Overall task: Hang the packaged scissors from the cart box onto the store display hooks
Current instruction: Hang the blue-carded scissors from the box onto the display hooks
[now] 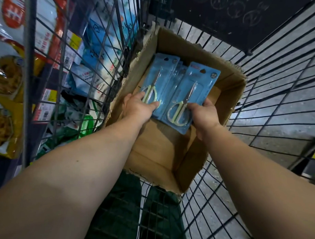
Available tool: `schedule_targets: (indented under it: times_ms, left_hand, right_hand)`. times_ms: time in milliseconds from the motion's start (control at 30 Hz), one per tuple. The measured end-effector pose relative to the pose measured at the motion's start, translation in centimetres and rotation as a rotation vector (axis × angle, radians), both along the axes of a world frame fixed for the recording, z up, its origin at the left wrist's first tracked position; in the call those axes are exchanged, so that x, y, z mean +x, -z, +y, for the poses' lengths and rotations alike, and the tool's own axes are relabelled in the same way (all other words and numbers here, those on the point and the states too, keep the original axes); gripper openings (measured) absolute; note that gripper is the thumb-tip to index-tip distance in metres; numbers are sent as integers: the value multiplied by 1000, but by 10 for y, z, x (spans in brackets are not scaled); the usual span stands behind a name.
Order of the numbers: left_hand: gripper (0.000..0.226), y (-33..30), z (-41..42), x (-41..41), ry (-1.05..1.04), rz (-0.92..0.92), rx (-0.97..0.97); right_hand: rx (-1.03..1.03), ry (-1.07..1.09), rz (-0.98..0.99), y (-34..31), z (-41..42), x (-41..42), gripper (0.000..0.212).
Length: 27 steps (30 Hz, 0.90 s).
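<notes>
Both hands reach down into an open brown cardboard box [224, 71] that sits in a black wire cart [271, 98]. Left hand [138, 109] lies on a stack of blue carded scissor packs [165, 75] along the box's left wall, its fingers curved over the pale green handles of the top pack; whether the thumb grips underneath cannot be told. Right hand [204, 112] holds a separate blue blister pack of green-handled scissors [191, 95] by its lower right edge, thumb on the front and fingers behind, with the pack tilted and raised above the box floor, just beside the stack. Beyond the cart's left side, through the wire, hang bagged snacks and white and blue packets [94, 63] on store shelving. Grey concrete floor [270, 134] shows through the cart's right side.
</notes>
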<state>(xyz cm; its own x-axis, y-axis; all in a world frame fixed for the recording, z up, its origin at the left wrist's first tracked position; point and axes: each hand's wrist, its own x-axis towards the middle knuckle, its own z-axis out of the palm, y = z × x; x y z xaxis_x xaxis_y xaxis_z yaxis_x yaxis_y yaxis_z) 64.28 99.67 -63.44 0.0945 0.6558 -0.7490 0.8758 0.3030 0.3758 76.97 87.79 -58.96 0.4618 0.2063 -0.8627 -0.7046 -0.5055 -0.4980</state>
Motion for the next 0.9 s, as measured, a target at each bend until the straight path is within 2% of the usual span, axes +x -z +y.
schedule_targets:
  times_ms: [67, 167, 267, 333, 600, 700, 900]
  left_hand:
    - [71, -3, -2, 2, -60, -79, -67]
    - [73, -7, -5, 2, -60, -94, -107]
    - [106, -7, -5, -4, -26, -31, -161]
    - [118, -7, -5, -9, 63, 37, -207]
    - [110, -18, -18, -32, 107, -66, -219]
    - [110, -36, -25, -37, 172, -97, -240]
    - [112, -89, -27, -42, 224, -129, -185]
  right_hand:
    - [-2, -24, 6, 0, -1, -1, 34]
    - [-19, -47, 11, 1, -3, -3, 36]
    - [-40, -71, 2, 5, -5, -8, 38]
    - [-49, -82, -7, 6, -6, -11, 38]
    - [-80, -130, 14, -3, -16, -16, 26]
    - [-60, -125, -4, -18, -15, -20, 32]
    - [54, -76, -45, -69, -16, -24, 21]
